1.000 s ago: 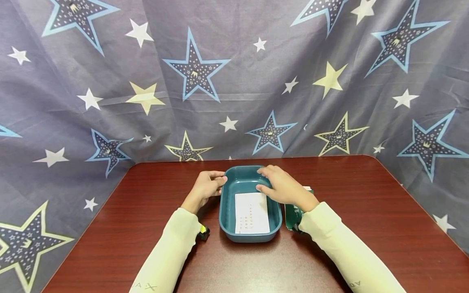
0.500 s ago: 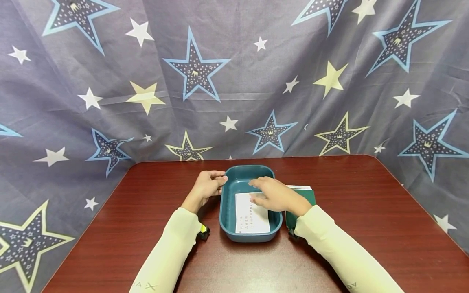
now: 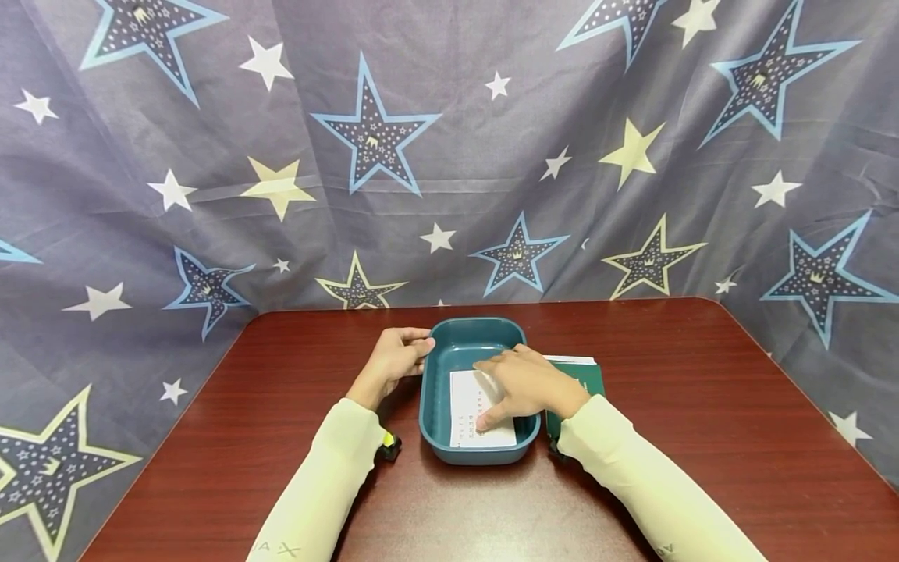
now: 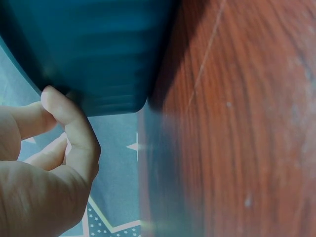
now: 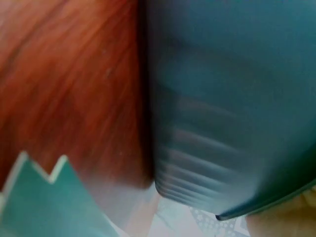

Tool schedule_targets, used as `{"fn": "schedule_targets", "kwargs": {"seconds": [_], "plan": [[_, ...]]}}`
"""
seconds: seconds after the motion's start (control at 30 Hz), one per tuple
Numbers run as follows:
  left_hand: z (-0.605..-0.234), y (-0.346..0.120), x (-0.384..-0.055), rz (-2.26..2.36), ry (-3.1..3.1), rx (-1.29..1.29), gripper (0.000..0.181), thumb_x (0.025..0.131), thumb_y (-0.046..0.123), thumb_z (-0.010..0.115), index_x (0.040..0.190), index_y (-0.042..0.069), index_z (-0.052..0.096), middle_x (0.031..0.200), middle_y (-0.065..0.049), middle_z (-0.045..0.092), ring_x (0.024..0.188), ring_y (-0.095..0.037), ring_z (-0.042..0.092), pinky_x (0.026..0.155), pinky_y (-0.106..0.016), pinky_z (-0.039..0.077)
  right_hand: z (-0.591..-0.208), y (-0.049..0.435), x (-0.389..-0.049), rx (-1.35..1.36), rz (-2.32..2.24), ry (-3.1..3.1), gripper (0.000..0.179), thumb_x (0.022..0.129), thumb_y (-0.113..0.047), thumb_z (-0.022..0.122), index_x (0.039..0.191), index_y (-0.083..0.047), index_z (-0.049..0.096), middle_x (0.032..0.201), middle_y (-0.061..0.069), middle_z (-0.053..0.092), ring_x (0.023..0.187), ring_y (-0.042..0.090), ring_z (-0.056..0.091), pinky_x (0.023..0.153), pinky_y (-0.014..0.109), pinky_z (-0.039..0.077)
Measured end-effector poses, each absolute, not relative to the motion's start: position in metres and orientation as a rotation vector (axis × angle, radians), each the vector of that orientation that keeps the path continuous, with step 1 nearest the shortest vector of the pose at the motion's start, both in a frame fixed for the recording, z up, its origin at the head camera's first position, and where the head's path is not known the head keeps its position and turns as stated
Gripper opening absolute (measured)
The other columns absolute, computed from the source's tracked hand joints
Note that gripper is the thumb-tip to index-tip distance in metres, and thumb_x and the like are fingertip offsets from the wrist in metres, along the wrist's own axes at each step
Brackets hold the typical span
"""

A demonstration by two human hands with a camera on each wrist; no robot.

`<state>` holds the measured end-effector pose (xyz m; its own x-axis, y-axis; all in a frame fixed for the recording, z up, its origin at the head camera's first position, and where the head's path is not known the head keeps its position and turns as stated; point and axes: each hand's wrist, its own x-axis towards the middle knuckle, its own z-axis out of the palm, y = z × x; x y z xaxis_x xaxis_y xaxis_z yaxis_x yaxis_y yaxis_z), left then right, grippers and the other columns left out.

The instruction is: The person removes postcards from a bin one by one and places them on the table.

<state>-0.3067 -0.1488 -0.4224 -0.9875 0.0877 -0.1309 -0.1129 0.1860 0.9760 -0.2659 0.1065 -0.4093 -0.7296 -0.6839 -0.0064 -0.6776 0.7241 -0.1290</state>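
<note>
Pinching tray rim at 10 o'clock with left hand, presumably to steady it. Holding right hand loose-fingered, in from 3 o'clock, over white card lying toward tray's 6 o'clock; cannot tell contact.

White printed card inside teal tray, near end

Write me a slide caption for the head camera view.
Left fingers grip a teal tray by its rim; right fingers spread over the white printed card lying inside.
</note>
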Motion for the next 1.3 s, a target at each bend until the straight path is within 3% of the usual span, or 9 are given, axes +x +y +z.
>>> {"fn": "schedule_targets", "kwargs": {"seconds": [0.17, 0.33, 0.63, 0.77, 0.93, 1.1, 1.3], "plan": [[-0.4220, -0.1496, -0.3075, 1.898, 2.285, -0.041, 0.037, 0.101, 0.008, 0.066, 0.136, -0.004, 0.061, 0.114, -0.022, 0.066, 0.070, -0.014, 0.059, 0.062, -0.025, 0.056, -0.4100, 0.1034, -0.2657, -1.106, -0.074, 2.880, 0.110, 0.068, -0.080, 0.076, 0.149, -0.010, 0.053, 0.141, 0.005, 0.063, 0.126, 0.020, 0.057, 0.101, 0.043, 0.038], [-0.4235, -0.1480, -0.3049, 1.920, 2.298, -0.041, 0.036, 0.100, 0.010, 0.068, 0.134, 0.000, 0.064, 0.111, -0.019, 0.067, 0.070, -0.014, 0.059, 0.061, -0.023, 0.056, -0.4111, 0.1016, -0.2652, -1.059, -0.027, 2.880, 0.112, 0.066, -0.080, 0.078, 0.151, -0.011, 0.052, 0.142, 0.006, 0.062, 0.129, 0.021, 0.056, 0.101, 0.043, 0.038], [-0.4233, -0.1471, -0.3062, 1.922, 2.311, -0.038, 0.033, 0.100, 0.010, 0.068, 0.131, 0.001, 0.066, 0.108, -0.016, 0.068, 0.069, -0.013, 0.060, 0.061, -0.024, 0.057, -0.4117, 0.1011, -0.2665, -0.993, -0.081, 2.902, 0.122, 0.069, -0.077, 0.079, 0.160, -0.010, 0.035, 0.156, 0.010, 0.047, 0.141, 0.031, 0.044, 0.115, 0.048, 0.033], [-0.4228, -0.1480, -0.3064, 1.927, 2.314, -0.039, 0.032, 0.100, 0.010, 0.069, 0.130, 0.001, 0.066, 0.106, -0.014, 0.068, 0.069, -0.013, 0.060, 0.061, -0.024, 0.056, -0.4104, 0.1004, -0.2669, -1.014, -0.124, 2.924, 0.119, 0.070, -0.073, 0.081, 0.158, -0.006, 0.037, 0.148, 0.013, 0.051, 0.131, 0.030, 0.048, 0.112, 0.047, 0.038], [-0.4220, -0.1481, -0.3052, 1.919, 2.313, -0.033, 0.032, 0.100, 0.011, 0.068, 0.130, 0.001, 0.066, 0.103, -0.011, 0.068, 0.069, -0.013, 0.060, 0.062, -0.024, 0.056, -0.4090, 0.1010, -0.2672, -1.045, -0.257, 2.949, 0.094, 0.076, -0.059, 0.086, 0.146, -0.005, 0.053, 0.125, 0.011, 0.056, 0.109, 0.024, 0.049, 0.095, 0.039, 0.048], [-0.4214, -0.1472, -0.3045, 1.925, 2.311, -0.024, 0.032, 0.100, 0.009, 0.068, 0.131, 0.000, 0.066, 0.101, -0.010, 0.068, 0.069, -0.012, 0.060, 0.061, -0.024, 0.056, -0.4099, 0.1033, -0.2686, -1.037, -0.537, 2.939, 0.061, 0.088, -0.036, 0.083, 0.136, -0.007, 0.060, 0.116, 0.007, 0.056, 0.101, 0.019, 0.052, 0.082, 0.035, 0.051], [-0.4216, -0.1461, -0.3046, 1.947, 2.297, -0.025, 0.033, 0.099, 0.007, 0.068, 0.131, -0.002, 0.065, 0.098, -0.009, 0.069, 0.066, -0.010, 0.060, 0.058, -0.022, 0.055, -0.4103, 0.1074, -0.2710, -1.137, -0.763, 2.883, 0.030, 0.098, -0.014, 0.071, 0.125, -0.005, 0.062, 0.117, 0.008, 0.064, 0.102, 0.021, 0.062, 0.086, 0.039, 0.055]]}}
